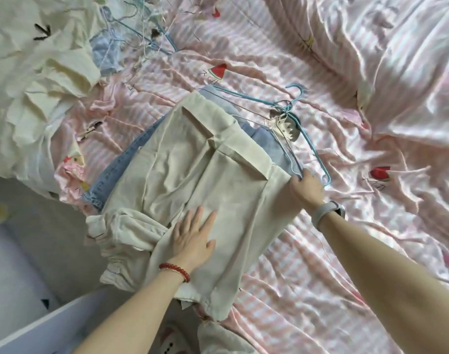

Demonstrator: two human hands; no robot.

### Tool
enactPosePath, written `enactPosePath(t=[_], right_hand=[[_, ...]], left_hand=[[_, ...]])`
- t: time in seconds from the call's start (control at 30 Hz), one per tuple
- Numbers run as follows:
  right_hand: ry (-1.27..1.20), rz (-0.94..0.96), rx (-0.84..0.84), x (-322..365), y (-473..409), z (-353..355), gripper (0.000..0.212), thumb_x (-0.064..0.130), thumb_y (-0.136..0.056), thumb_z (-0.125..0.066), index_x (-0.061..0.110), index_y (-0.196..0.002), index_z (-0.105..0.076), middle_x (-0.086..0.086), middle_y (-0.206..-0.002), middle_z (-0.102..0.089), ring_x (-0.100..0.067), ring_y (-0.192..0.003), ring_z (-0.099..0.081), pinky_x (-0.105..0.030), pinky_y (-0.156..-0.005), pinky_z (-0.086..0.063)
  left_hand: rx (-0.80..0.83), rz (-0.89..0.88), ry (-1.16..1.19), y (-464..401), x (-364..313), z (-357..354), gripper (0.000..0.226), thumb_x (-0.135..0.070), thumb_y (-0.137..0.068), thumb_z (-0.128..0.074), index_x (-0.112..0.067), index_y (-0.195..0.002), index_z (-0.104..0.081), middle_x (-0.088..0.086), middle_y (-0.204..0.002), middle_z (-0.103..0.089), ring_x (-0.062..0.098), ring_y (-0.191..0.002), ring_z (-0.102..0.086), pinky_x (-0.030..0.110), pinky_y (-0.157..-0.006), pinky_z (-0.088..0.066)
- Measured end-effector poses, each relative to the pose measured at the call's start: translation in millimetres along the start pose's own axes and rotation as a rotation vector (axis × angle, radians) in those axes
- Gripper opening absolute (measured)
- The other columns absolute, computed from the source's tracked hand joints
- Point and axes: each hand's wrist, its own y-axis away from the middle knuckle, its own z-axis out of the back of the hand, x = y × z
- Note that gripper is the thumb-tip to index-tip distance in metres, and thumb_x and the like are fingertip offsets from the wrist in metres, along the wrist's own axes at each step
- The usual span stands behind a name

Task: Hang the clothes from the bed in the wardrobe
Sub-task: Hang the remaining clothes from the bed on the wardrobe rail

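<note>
I observe a cream garment (192, 175) lying flat on the bed (320, 251), spread over a blue denim piece (111, 180) whose edge shows along its left side and beyond its top. The garment's long axis runs from the near left, at the bed's edge, toward the far right, where several wire hangers (292, 116) lie with their hooks pointing away from me. The left hand (192, 238) rests flat on the lower part of the cream cloth, fingers straight and spread, gripping nothing. The right hand (306, 186) is at the garment's far right corner, touching the end of a blue hanger arm; its fingers curl there, but I cannot tell whether they pinch cloth or wire. I judge the right hand nearer the hangers, so feeding one in would fall to it.
</note>
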Motion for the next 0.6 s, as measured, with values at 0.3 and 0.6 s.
enactPosePath(t=[0.3, 0.6], right_hand=[[-0.2, -0.024, -0.158, 7, -16, 4, 0.034, 0.028, -0.093, -0.042, 0.006, -0.115, -0.056, -0.025, -0.12, -0.053, -0.037, -0.118, -0.044, -0.041, -0.099, -0.033], [-0.358, 0.537, -0.403, 18, 33, 38, 0.019, 0.012, -0.092, -0.051, -0.001, -0.092, -0.064, -0.021, -0.081, -0.062, -0.037, -0.077, -0.059, -0.043, -0.07, -0.043]], left_hand=[[0.025, 0.024, -0.021, -2, -4, 3, 0.067, -0.039, -0.093, -0.037, -0.036, -0.146, 0.004, -0.004, -0.155, 0.015, 0.017, -0.142, 0.014, 0.04, -0.114, 0.0], [-0.213, 0.0, 0.315, -3, -1, 31, 0.061, -0.024, -0.091, -0.046, -0.026, -0.146, -0.019, 0.005, -0.155, -0.009, 0.024, -0.141, -0.016, 0.036, -0.112, -0.02]])
